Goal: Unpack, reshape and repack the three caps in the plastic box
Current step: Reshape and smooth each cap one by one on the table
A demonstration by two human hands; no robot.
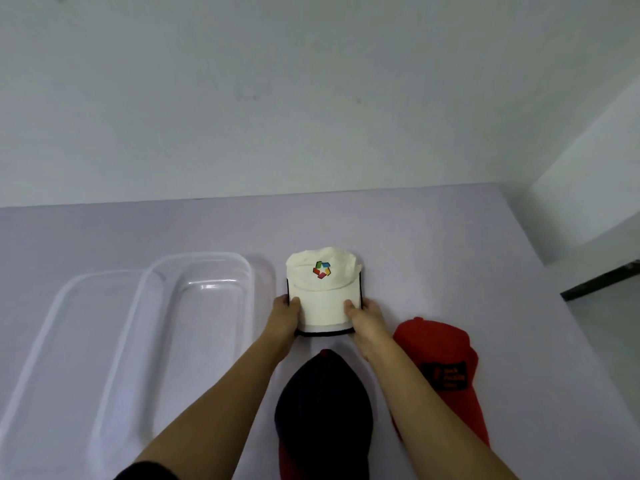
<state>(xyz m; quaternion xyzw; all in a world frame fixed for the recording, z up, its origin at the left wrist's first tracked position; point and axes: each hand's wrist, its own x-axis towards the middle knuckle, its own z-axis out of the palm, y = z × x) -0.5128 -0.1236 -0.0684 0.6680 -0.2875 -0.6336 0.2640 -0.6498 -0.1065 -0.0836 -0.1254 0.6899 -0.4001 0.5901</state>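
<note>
White cap [323, 289] gripped between both hands [284, 317] [367, 322]

I'm getting soft, cool, even light; shadows showing faint; small glare glinting on plastic box [209, 286]; whole frame looking slightly blurred, edges bowing.

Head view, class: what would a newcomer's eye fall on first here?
The white cap with its colourful logo, in the centre, its brim gripped by the left hand and right hand. Next, the red cap at right and the dark cap nearest the camera, then the clear plastic box at left.
</note>
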